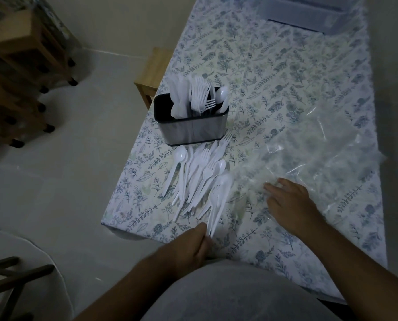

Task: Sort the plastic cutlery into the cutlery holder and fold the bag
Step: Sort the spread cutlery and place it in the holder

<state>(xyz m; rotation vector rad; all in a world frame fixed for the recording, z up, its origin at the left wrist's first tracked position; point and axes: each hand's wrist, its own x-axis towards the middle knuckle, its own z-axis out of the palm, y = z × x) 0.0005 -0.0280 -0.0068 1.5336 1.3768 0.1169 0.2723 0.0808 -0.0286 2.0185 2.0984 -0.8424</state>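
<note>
Your dark cutlery holder (191,122) stands upright on the table, partly filled with white knives, forks and spoons. Loose white cutlery (198,179) lies fanned just in front of it. The clear bag (320,154) lies flat, crumpled, to the right.

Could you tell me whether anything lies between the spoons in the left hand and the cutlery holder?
Only the loose pile of cutlery lies on the table between the left hand with its spoons and the cutlery holder; the path above looks free.

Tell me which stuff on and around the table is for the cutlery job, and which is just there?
For the job: cutlery holder, loose cutlery pile, spoons held in the left hand, clear bag under the right hand.

Just there: wooden stool, stacked wooden furniture, plastic container.
</note>
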